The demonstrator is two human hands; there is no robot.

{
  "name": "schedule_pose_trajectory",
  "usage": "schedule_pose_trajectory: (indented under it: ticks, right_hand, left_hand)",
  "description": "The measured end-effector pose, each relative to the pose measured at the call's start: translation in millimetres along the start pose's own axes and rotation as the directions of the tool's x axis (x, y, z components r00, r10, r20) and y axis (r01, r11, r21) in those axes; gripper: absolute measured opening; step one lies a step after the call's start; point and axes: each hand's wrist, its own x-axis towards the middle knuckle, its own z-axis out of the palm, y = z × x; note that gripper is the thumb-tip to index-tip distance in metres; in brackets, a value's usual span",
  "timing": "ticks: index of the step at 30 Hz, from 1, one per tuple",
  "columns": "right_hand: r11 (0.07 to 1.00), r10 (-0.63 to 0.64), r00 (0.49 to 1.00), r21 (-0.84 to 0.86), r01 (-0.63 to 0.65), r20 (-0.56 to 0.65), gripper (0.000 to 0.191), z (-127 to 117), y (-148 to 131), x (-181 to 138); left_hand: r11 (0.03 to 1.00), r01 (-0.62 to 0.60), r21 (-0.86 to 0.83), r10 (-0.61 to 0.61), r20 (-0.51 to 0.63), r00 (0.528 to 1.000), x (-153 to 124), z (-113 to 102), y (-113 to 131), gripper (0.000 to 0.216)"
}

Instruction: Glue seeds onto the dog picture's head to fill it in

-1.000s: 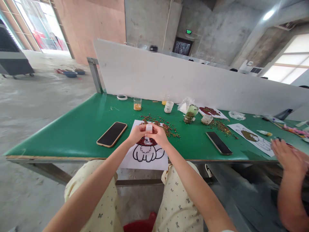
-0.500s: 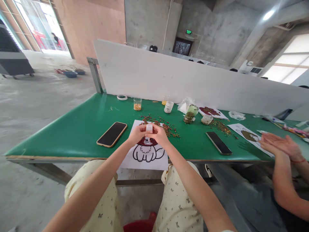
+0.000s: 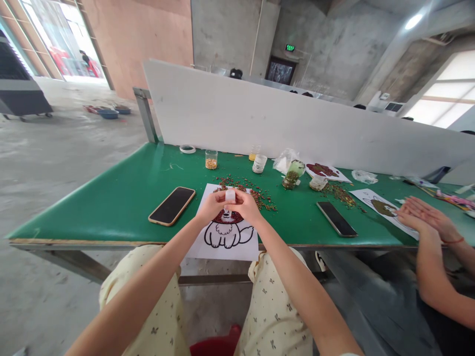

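Observation:
A small white glue bottle is pinched between the fingers of my left hand and my right hand. Its rounded white end faces up; the lower end is mostly hidden by my fingers. Both hands hover over a paper with an animal drawing, whose head is covered in dark red grains while the body and tail show bare black outlines. Loose red and brown grains lie scattered just beyond the paper, some on its top edge.
Phones lie left and right of the paper. Behind stand a cup of yellow kernels, a whitish cup and a tilted jar of green grains. At right, another person's hands are over a second drawing.
My hands and the bottle have barely shifted. The other person's hands at right have moved slightly left and up over their drawing.

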Motion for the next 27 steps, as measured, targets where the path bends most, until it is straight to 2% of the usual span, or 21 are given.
schedule_pose_trajectory:
  ticks: [21,27]
  right_hand:
    - [1.0,-0.008,1.0,0.024,0.008,0.002,0.052,-1.4,2.7,3.4]
    - [0.999,-0.013,1.0,0.03,0.013,-0.001,0.052,-0.1,1.5,3.6]
  left_hand:
    - [1.0,-0.015,-0.012,0.015,-0.053,0.999,0.8,3.3,1.0,0.04]
    - [1.0,0.013,-0.02,-0.014,-0.063,0.998,0.2,2.8,4.1,0.042]
